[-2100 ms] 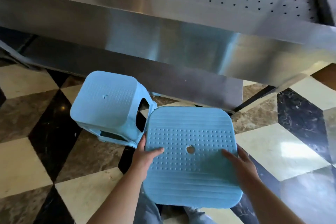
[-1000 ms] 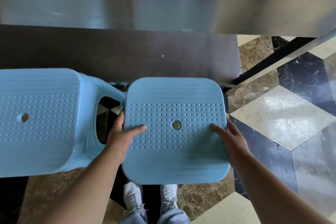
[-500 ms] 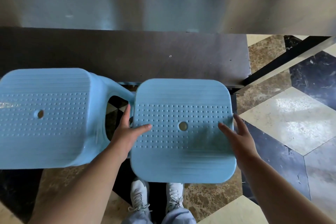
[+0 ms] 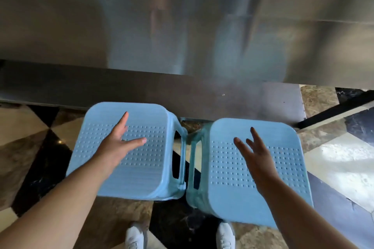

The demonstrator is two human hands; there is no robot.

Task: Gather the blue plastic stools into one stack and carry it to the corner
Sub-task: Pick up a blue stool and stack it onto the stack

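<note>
We held our left hand [image 4: 116,143] and right hand [image 4: 256,157], fingers spread and released, over two blue plastic stools [image 4: 141,168] standing side by side.

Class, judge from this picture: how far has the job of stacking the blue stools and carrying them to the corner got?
Done: the left stool and right stool stand side by side on the floor. In hand: the left hand and right hand are over the seats, fingers straight, gripping nothing. Left: stacking and carrying; no corner shows.
</note>
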